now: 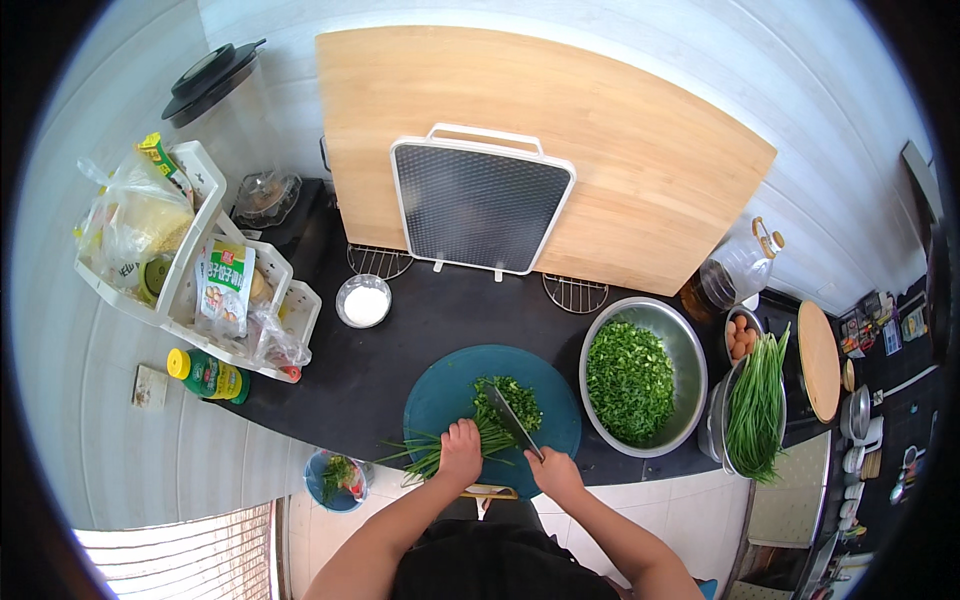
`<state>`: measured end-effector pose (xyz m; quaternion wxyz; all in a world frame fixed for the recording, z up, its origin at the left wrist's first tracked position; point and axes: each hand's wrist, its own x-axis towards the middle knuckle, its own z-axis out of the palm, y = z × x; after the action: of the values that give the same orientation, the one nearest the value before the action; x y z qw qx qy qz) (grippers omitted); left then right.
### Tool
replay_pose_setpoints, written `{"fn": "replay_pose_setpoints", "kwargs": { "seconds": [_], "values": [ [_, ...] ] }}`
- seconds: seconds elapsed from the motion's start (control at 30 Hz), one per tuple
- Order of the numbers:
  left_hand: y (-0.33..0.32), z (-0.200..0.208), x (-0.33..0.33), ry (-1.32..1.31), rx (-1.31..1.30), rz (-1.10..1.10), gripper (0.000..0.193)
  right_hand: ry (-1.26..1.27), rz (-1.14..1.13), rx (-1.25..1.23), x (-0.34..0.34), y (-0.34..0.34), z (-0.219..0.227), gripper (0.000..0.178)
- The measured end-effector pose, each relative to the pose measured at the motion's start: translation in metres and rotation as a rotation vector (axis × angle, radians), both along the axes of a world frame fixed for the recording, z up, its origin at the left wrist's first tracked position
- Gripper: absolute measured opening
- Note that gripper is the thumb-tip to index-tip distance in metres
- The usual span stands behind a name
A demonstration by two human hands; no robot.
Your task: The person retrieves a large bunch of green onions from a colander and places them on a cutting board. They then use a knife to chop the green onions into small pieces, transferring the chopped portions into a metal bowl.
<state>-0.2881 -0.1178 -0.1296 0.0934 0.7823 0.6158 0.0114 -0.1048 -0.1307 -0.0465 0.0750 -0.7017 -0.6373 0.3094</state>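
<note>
On a round dark teal cutting board (440,385) at the counter's front edge lies a bunch of green chives (425,448). My left hand (461,452) is closed over the bunch and presses it down, its fingertips close to the blade. My right hand (555,473) grips the handle of a kitchen knife (513,420), whose blade points away and to the left across the chives. Chopped chives (525,398) are heaped on the far side of the blade. Right of the board, a large steel bowl (690,345) holds a mound of chopped chives (630,383).
A steel pot (712,425) with whole chives (758,410) and a bowl of eggs (740,338) stand at right, by an oil jug (730,270). A bowl of white powder (363,301) sits behind the board. White rack (175,310) at left; waste bin (330,496) below.
</note>
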Motion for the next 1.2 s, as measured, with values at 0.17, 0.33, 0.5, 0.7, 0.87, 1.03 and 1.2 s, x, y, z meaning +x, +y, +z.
{"fn": "replay_pose_setpoints", "kwargs": {
  "seconds": [0.17, 0.33, 0.5, 0.7, 0.87, 1.03, 1.2],
  "values": [
    [0.0, -0.003, 0.001, 0.008, -0.021, 0.002, 0.057, -0.024, 0.031, -0.044, -0.005, -0.013, -0.029, 0.04],
    [-0.001, -0.008, 0.002, 0.006, 0.007, -0.003, 0.053, -0.037, 0.059, -0.092, -0.018, -0.006, -0.048, 0.035],
    [-0.002, -0.01, 0.003, 0.04, 0.058, -0.005, 0.052, -0.095, 0.046, -0.072, -0.033, 0.002, -0.05, 0.033],
    [-0.002, 0.008, -0.002, 0.017, 0.061, -0.021, 0.052, -0.131, 0.081, -0.093, -0.032, 0.001, -0.033, 0.029],
    [-0.003, -0.01, 0.005, 0.056, 0.093, -0.004, 0.055, -0.122, 0.142, -0.083, -0.016, 0.0, -0.053, 0.031],
    [-0.006, -0.012, 0.002, 0.071, 0.054, -0.009, 0.061, -0.109, 0.031, -0.002, -0.043, 0.016, -0.07, 0.032],
    [-0.003, 0.037, -0.006, 0.037, 0.033, 0.028, 0.083, 0.061, -0.039, 0.043, -0.019, 0.013, -0.033, 0.041]
  ]
}}
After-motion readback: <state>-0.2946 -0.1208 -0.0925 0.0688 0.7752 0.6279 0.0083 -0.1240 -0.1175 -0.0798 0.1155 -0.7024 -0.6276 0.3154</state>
